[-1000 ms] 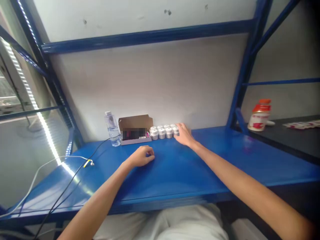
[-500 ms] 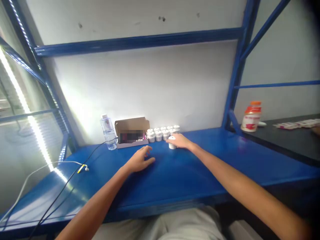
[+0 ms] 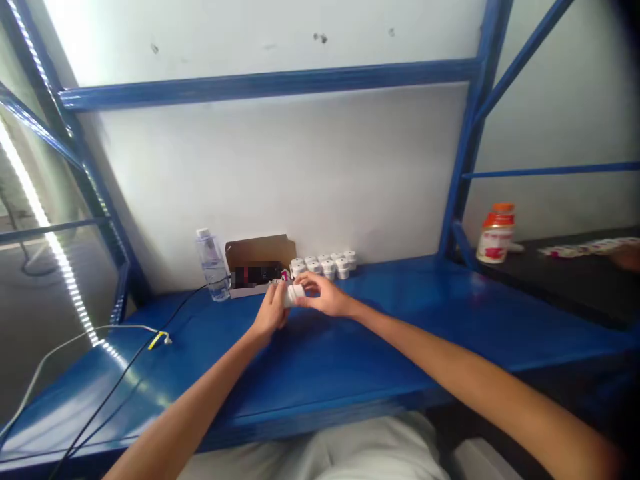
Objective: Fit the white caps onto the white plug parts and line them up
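A small white bottle (image 3: 293, 295) lies tilted sideways between my hands, above the blue table. My left hand (image 3: 271, 310) is closed around its left end. My right hand (image 3: 324, 295) has its fingers and thumb on the other end, which looks like the cap. Just behind the hands, several more white bottles (image 3: 327, 268) stand upright in rows. To their left is an open cardboard box (image 3: 260, 252) with dark and pinkish contents, partly blurred out.
A clear water bottle (image 3: 213, 265) stands left of the box. A black cable and a white cable (image 3: 125, 327) cross the blue table (image 3: 380, 353) on the left. Right, beyond the blue frame post, are an orange-capped bottle (image 3: 496, 235) and another person's blurred hand (image 3: 626, 259).
My right hand has lifted the white bottle off the table by the rows and brought it left. My left hand, open before, now grips it too. The view shifted slightly.
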{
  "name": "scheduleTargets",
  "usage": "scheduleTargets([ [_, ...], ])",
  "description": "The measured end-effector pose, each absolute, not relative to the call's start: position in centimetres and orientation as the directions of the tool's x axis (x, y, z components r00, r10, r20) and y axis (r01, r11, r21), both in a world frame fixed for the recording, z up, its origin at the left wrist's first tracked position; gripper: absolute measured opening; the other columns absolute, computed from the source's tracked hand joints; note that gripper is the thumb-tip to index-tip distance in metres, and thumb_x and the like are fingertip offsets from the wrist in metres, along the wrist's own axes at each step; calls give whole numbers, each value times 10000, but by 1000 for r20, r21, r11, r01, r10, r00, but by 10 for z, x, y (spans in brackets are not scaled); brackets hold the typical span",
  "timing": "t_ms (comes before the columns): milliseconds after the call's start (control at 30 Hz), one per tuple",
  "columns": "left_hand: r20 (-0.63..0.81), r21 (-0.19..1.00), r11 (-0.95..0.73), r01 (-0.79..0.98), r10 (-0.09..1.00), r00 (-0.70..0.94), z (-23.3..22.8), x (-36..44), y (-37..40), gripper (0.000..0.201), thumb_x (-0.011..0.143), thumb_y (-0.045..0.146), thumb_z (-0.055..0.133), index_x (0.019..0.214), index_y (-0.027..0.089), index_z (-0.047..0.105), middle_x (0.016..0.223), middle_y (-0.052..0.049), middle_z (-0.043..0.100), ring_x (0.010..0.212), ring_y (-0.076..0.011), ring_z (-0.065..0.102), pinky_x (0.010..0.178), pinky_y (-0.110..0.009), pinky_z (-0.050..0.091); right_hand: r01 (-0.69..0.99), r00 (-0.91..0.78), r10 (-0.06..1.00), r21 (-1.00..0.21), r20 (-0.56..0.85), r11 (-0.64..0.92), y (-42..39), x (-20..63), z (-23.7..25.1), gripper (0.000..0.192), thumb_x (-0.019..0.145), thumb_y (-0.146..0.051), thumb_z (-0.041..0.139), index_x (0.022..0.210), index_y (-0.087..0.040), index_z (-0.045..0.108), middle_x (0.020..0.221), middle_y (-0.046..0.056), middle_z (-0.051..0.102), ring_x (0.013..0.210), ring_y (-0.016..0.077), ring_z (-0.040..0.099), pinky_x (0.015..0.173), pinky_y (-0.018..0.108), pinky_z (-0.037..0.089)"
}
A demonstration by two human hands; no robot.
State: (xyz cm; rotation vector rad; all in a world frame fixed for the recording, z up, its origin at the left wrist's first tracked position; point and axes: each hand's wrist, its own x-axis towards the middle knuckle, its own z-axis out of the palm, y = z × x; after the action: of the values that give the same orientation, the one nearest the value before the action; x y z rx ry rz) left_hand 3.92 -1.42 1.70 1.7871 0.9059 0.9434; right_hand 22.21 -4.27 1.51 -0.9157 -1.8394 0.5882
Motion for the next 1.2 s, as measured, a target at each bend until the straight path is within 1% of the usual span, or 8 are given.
scheduleTargets([
  [100, 85, 987, -136, 84, 890, 448, 15, 40, -6, 524, 903, 690, 403, 970, 184, 515, 533, 68, 439, 359, -74, 338, 369, -202, 260, 560, -394, 678, -423, 621, 713, -42, 232, 26, 379, 833, -319, 720, 1191, -259, 609, 1202, 68, 664, 1151, 272, 598, 1054, 440, 422],
  [200, 0, 999, -15, 31, 894, 449, 14, 37, 0, 535, 884, 693, 427, 974, 176, 531, 496, 87, 391, 343, -62, 299, 360, -192, 247, 689, -395, 679, -290, 619, 665, -36, 250, 28, 296, 916, -207, 568, 1200, -256, 634, 1135, 87, 688, 1127, 277, 604, 1063, 472, 385],
  [367, 49, 967, -166, 191, 864, 502, 13, 28, 4, 597, 840, 708, 521, 1070, 158, 549, 610, 24, 579, 449, -104, 520, 435, -213, 366, 593, -145, 813, -608, 564, 528, -24, 271, 10, 373, 898, -436, 631, 1213, -237, 606, 1035, 69, 689, 917, 225, 660, 900, 403, 509],
  [500, 201, 886, -404, 226, 776, 598, 8, 30, 3, 625, 690, 572, 783, 1109, 173, 548, 819, -23, 686, 707, -152, 647, 582, -227, 448, 374, -243, 919, -844, 309, 383, -20, 256, -3, 552, 906, -662, 516, 1191, -202, 625, 1001, 81, 698, 804, 205, 677, 749, 353, 545],
  [667, 109, 929, -287, 234, 816, 568, 8, 34, 2, 603, 716, 634, 731, 1031, 135, 604, 792, -53, 692, 639, -163, 656, 557, -239, 415, 422, -319, 830, -716, 457, 556, -27, 249, 4, 564, 741, -382, 799, 1246, -201, 622, 1124, 92, 684, 1033, 245, 658, 921, 384, 515],
  [800, 2, 990, -64, 125, 896, 443, 18, 27, 6, 643, 798, 704, 583, 1005, 98, 639, 759, -79, 676, 554, -144, 625, 530, -243, 399, 665, -352, 796, -467, 493, 584, -30, 267, 14, 529, 718, -215, 770, 1237, -226, 664, 1247, 97, 620, 1143, 255, 603, 1001, 380, 468],
  [1000, 76, 997, -72, -26, 897, 435, 26, 17, 13, 538, 604, 159, 711, 1135, 136, 634, 992, -82, 706, 828, -184, 674, 739, -272, 496, 799, -263, 922, -471, 284, 373, -15, 334, 18, 192, 652, -254, 788, 835, -212, 749, 910, 26, 739, 858, 223, 678, 767, 273, 518],
  [1200, 127, 974, -198, 107, 876, 466, 19, 20, 13, 454, 527, 105, 617, 976, 161, 587, 822, -18, 640, 750, -171, 606, 635, -261, 443, 864, 235, 891, -503, 388, -8, -11, 413, -2, 175, 674, -305, 777, 756, -161, 722, 811, 65, 748, 781, 225, 686, 711, 269, 503],
])
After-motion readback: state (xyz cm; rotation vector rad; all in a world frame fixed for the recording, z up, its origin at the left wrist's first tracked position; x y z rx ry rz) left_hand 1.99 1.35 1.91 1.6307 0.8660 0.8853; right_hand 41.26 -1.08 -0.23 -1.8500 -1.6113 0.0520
